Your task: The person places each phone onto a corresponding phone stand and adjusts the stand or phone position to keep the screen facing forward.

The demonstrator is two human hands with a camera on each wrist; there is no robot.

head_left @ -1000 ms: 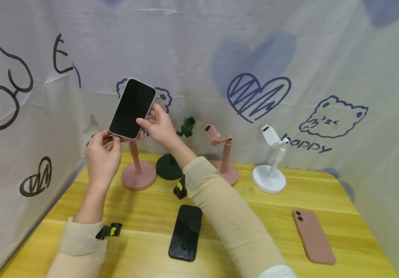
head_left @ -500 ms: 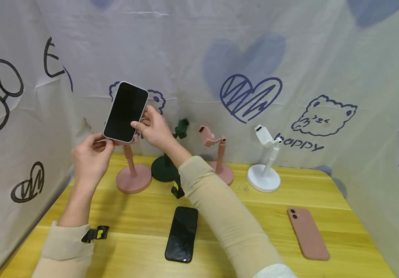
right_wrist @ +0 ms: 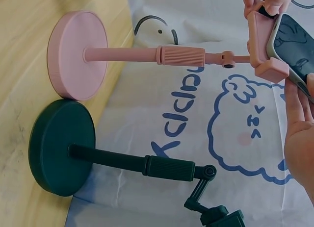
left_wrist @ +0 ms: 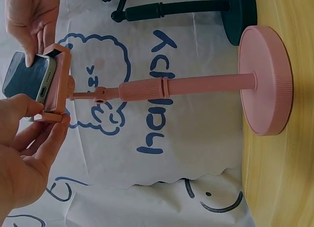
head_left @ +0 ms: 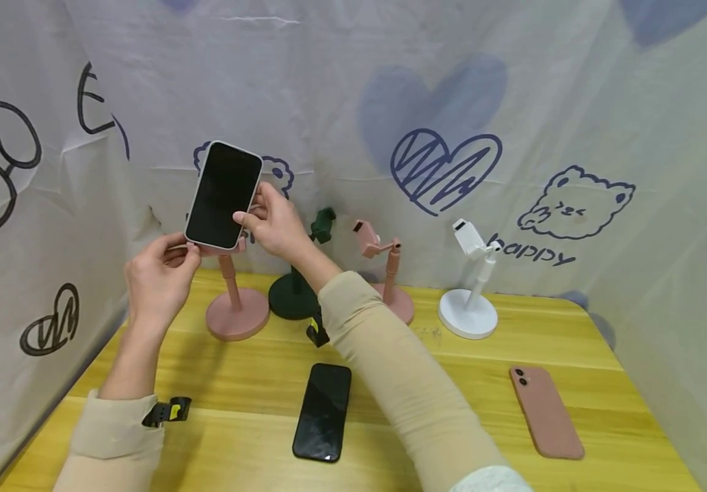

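Observation:
A phone with a black screen and a pale edge (head_left: 224,195) stands tilted in the clamp of a pink phone stand (head_left: 238,320) at the back left. My right hand (head_left: 276,225) pinches the phone by its right edge, thumb on the screen and fingers behind. At the phone's lower left corner, my left hand (head_left: 159,280) holds the end of the clamp, its thumb against the phone's bottom edge in the left wrist view. The clamp's pink bracket (right_wrist: 260,36) reaches round the lower part of the phone in the right wrist view. Its back is hidden.
A dark green phone stand (head_left: 292,298) is close beside the pink one. Further right are a second pink stand (head_left: 399,305) and a white stand (head_left: 468,316). A black phone (head_left: 323,413) and a pink-backed phone (head_left: 547,413) lie on the wooden table (head_left: 236,437).
The head view has turned slightly to the right. My left wrist has swung a little leftward, while both hands keep their hold and the phone stays in the clamp.

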